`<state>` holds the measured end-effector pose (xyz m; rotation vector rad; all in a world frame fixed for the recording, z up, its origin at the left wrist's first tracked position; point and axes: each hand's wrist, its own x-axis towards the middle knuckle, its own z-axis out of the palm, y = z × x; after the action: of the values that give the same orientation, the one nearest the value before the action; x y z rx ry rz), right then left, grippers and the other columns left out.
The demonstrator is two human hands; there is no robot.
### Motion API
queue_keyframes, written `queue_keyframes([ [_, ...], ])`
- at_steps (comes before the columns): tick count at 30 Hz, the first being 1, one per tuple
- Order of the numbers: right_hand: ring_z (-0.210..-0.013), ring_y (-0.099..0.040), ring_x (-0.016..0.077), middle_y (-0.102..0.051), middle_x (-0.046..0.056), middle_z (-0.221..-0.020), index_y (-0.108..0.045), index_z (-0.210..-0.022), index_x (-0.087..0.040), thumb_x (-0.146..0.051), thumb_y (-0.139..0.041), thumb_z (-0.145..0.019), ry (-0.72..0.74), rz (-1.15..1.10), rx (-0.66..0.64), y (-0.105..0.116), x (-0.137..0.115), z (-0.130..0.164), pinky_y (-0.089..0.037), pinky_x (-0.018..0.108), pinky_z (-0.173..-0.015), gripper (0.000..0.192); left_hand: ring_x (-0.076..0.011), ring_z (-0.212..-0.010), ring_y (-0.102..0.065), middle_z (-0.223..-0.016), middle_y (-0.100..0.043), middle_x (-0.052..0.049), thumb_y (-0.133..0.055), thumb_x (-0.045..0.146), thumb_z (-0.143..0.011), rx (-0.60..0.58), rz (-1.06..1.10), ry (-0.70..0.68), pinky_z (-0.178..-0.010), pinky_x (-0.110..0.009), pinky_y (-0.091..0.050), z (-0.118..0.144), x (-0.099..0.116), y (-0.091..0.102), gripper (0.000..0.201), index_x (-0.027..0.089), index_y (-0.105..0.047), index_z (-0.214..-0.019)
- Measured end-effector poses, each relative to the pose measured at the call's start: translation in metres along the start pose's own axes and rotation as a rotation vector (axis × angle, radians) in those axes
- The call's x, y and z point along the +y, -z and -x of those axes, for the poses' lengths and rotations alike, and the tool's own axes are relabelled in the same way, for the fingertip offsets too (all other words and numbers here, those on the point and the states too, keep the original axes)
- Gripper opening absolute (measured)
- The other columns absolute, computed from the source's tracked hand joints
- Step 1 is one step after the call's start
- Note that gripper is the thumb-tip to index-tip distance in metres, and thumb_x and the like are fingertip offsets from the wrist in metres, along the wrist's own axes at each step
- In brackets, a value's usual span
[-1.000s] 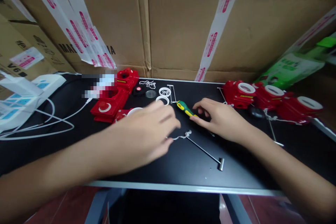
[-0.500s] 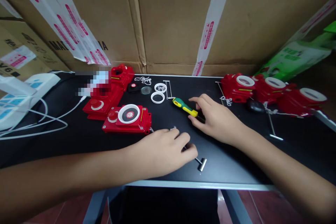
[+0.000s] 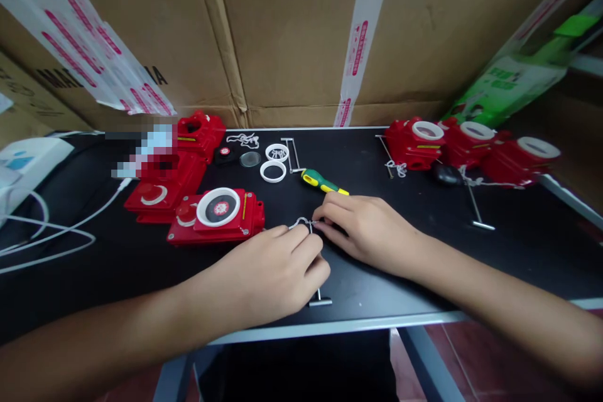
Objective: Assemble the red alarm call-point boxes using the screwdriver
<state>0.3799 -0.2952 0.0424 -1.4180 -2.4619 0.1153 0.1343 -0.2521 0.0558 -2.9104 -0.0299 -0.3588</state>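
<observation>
Six red housings (image 3: 216, 216), two white rings (image 3: 273, 171), two metal T-pins (image 3: 475, 206), one green-yellow screwdriver (image 3: 320, 181), two hands (image 3: 268, 273)

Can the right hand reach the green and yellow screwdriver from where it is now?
Probably yes. The right hand lies just in front of the screwdriver, with nothing between them, though its fingertips pinch a small chain.

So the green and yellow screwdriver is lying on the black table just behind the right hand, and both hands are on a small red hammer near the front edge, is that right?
Not quite: the head view shows the small hammer is bare metal, not red. The green and yellow screwdriver does lie on the black table just behind the right hand, and the left hand joins it on the hammer.
</observation>
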Motion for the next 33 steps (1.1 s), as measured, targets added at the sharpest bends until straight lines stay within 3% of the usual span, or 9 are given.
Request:
queue_keyframes([
  [5, -0.077, -0.062, 0.0156, -0.067, 0.005, -0.098, -0.065, -0.103, -0.018, -0.018, -0.064, -0.100, -0.064, -0.217, 0.022, 0.005, -0.004, -0.008, -0.049, 0.028, -0.068, 0.003, -0.0246, -0.078, -0.064, -0.086, -0.068, -0.006, -0.062, 0.017, -0.101, 0.085, 0.022, -0.026, -0.062, -0.036, -0.047, -0.003, -0.012, 0.023, 0.008, 0.015, -0.069, -0.098],
  [9, -0.072, -0.056, 0.0147, -0.062, 0.001, -0.085, -0.058, -0.091, -0.021, -0.017, -0.067, -0.092, -0.099, -0.460, 0.136, 0.012, -0.016, -0.023, -0.047, 0.028, -0.066, 0.010, -0.0283, -0.095, -0.068, -0.100, -0.073, -0.011, -0.060, 0.018, -0.103, 0.176, 0.061, 0.242, -0.081, -0.040, -0.056, -0.006, -0.034, 0.036, 0.012, 0.013, -0.071, -0.102],
  [12, -0.072, -0.057, 0.0130, -0.063, -0.001, -0.084, -0.060, -0.090, -0.021, -0.018, -0.069, -0.091, -0.244, -0.789, 0.187, 0.009, -0.024, -0.034, -0.049, 0.027, -0.068, 0.010, -0.0241, -0.096, -0.072, -0.104, -0.076, -0.007, -0.072, 0.022, -0.099, 0.126, 0.389, 0.434, -0.087, -0.038, -0.062, -0.006, -0.046, 0.036, 0.012, 0.016, -0.070, -0.109],
  [14, -0.067, -0.055, 0.0106, -0.062, -0.002, -0.083, -0.060, -0.091, -0.021, -0.022, -0.070, -0.095, -0.305, -1.036, 0.200, 0.007, -0.027, -0.040, -0.048, 0.025, -0.063, 0.011, -0.0181, -0.092, -0.076, -0.105, -0.076, -0.002, -0.077, 0.017, -0.094, 0.199, 0.626, 0.564, -0.084, -0.031, -0.065, -0.005, -0.048, 0.034, 0.020, 0.018, -0.068, -0.112],
  [18, -0.056, -0.049, 0.0071, -0.059, -0.005, -0.076, -0.066, -0.099, -0.019, -0.038, -0.080, -0.098, -0.330, -1.383, 0.159, 0.004, -0.028, -0.044, -0.039, 0.022, -0.050, 0.024, -0.0168, -0.099, -0.075, -0.112, -0.072, -0.004, -0.075, 0.011, -0.095, 0.363, 0.573, 0.577, -0.091, -0.031, -0.067, -0.005, -0.037, 0.033, 0.023, 0.017, -0.066, -0.116],
  [21, -0.058, -0.050, 0.0061, -0.065, -0.003, -0.079, -0.074, -0.099, -0.016, -0.041, -0.090, -0.091, -0.335, -1.495, 0.180, 0.004, -0.026, -0.040, -0.040, 0.021, -0.054, 0.031, -0.0174, -0.103, -0.072, -0.118, -0.067, -0.007, -0.067, 0.009, -0.101, 0.431, 0.488, 0.534, -0.091, -0.033, -0.066, -0.006, -0.023, 0.028, 0.018, 0.017, -0.065, -0.117],
  [26, -0.056, -0.052, 0.0056, -0.074, 0.000, -0.084, -0.081, -0.099, -0.017, -0.034, -0.088, -0.094, -0.309, -1.562, 0.204, 0.008, -0.020, -0.028, -0.042, 0.023, -0.056, 0.019, -0.0196, -0.113, -0.073, -0.129, -0.063, -0.010, -0.075, 0.011, -0.095, 0.596, 1.073, 0.678, -0.100, -0.037, -0.066, -0.009, 0.001, 0.005, 0.047, 0.023, -0.054, -0.135],
  [29, -0.056, -0.054, 0.0075, -0.071, -0.001, -0.073, -0.082, -0.099, -0.018, -0.030, -0.089, -0.093, -0.286, -1.544, 0.174, 0.008, -0.021, -0.025, -0.044, 0.023, -0.057, 0.015, -0.0195, -0.108, -0.074, -0.128, -0.062, -0.011, -0.067, 0.014, -0.103, 0.606, 1.268, 0.653, -0.095, -0.038, -0.066, -0.007, 0.003, -0.009, 0.036, 0.022, -0.053, -0.135],
  [33, -0.057, -0.052, 0.0062, -0.066, -0.003, -0.072, -0.080, -0.096, -0.018, -0.030, -0.093, -0.089, -0.327, -1.536, 0.210, 0.002, -0.024, -0.025, -0.044, 0.021, -0.056, 0.019, -0.0163, -0.099, -0.072, -0.115, -0.063, -0.007, -0.065, 0.015, -0.104, 0.562, 1.219, 0.616, -0.087, -0.033, -0.064, 0.000, -0.010, -0.015, 0.024, 0.020, -0.061, -0.127],
])
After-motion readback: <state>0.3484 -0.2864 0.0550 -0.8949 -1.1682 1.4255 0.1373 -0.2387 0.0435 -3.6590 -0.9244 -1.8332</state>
